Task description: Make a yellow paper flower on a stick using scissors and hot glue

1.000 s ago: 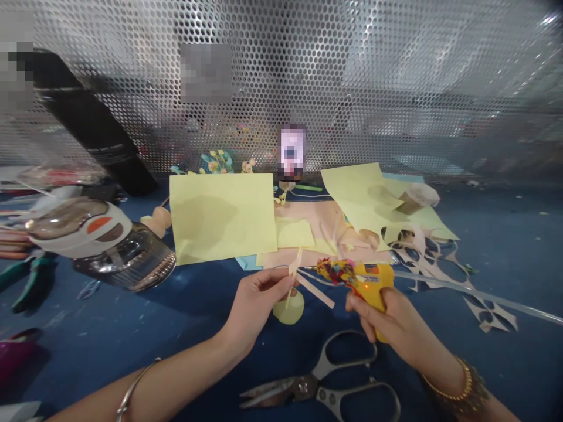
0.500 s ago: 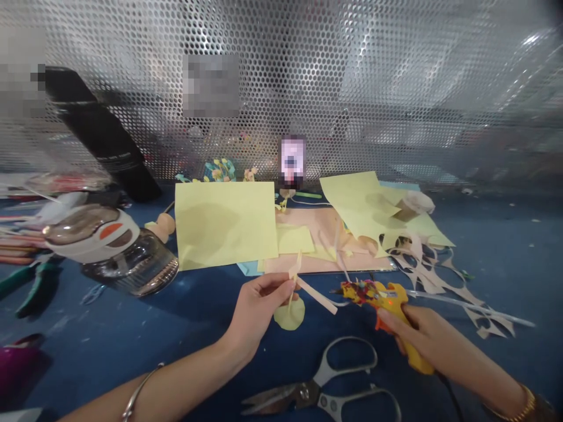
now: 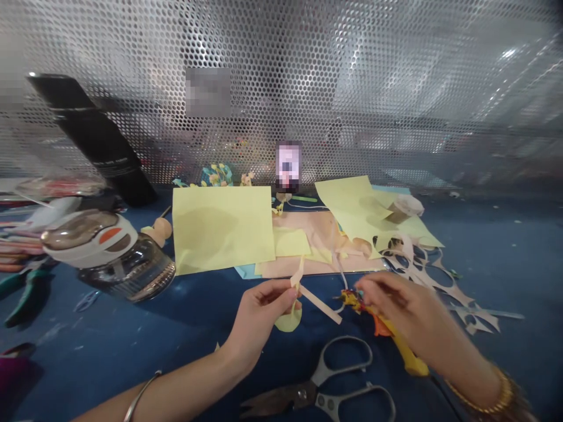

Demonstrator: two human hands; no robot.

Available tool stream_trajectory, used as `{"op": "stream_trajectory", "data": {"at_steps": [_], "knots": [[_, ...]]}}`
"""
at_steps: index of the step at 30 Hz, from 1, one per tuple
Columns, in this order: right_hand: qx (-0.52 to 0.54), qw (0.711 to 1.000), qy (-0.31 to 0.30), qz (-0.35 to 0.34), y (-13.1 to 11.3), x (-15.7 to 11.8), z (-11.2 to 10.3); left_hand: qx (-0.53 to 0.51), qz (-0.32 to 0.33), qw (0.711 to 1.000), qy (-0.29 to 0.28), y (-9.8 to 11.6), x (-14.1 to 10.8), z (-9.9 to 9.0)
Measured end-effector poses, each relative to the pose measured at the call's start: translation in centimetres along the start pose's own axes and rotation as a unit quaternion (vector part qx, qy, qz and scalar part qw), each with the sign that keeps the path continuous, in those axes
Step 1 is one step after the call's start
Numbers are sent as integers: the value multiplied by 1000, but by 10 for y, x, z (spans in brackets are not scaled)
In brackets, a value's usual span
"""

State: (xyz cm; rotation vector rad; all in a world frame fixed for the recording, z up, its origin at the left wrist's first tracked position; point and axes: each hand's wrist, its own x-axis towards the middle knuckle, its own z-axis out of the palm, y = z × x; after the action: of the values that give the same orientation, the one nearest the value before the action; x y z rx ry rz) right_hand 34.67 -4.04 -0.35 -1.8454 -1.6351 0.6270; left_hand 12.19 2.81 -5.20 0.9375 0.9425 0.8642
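Perforated metal sheeting (image 3: 264, 47) rises behind a blue work surface (image 3: 505, 252). At the centre, before you, is a pale paper strip (image 3: 323, 306), its free end slanting down to the right. Your left hand (image 3: 264, 313) pinches it between thumb and fingertips, the remaining fingers curled in; a narrow yellow tip stands above the pinch. Just below your fingertips shows a round yellow paper (image 3: 288, 322); whether it hangs or lies flat, you cannot tell. To the right, a yellow glue gun (image 3: 411, 354) with an orange trigger points its nozzle toward the strip. Your right hand (image 3: 411, 310), fingers half curled and blurred, covers the gun's body; whether it grips the gun cannot be told. Nearest you lie metal scissors (image 3: 303, 394), blades to the left, handles spread. Beyond your hands are a large yellow sheet (image 3: 222, 228), pink paper (image 3: 316, 223) beside it and, farther right, pale cut scraps (image 3: 413, 271). Out to your left, a transparent jar (image 3: 127, 266) tilts near green-handled pliers (image 3: 29, 293), with a black object (image 3: 97, 143) leaning behind.
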Motion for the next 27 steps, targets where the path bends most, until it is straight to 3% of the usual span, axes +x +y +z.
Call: {"op": "stream_trajectory", "data": {"at_steps": [3, 6, 9, 11, 23, 27], "knots": [[187, 980, -70, 21, -21, 10, 26, -9, -8, 1000, -10, 0, -4, 3], [352, 928, -95, 78, -32, 13, 49, 1, 1, 1000, -27, 1, -6, 5], [458, 872, -112, 132, -36, 11, 64, 21, 20, 999, -37, 1, -7, 5], [487, 855, -116, 137, -35, 8, 70, 23, 22, 999, -32, 0, -6, 5], [404, 909, -68, 76, -29, 4, 79, 6, 5, 1000, -4, -3, -4, 6], [394, 914, -56, 78, -30, 4, 79, 8, -4, 1000, 8, -2, -5, 7]]}}
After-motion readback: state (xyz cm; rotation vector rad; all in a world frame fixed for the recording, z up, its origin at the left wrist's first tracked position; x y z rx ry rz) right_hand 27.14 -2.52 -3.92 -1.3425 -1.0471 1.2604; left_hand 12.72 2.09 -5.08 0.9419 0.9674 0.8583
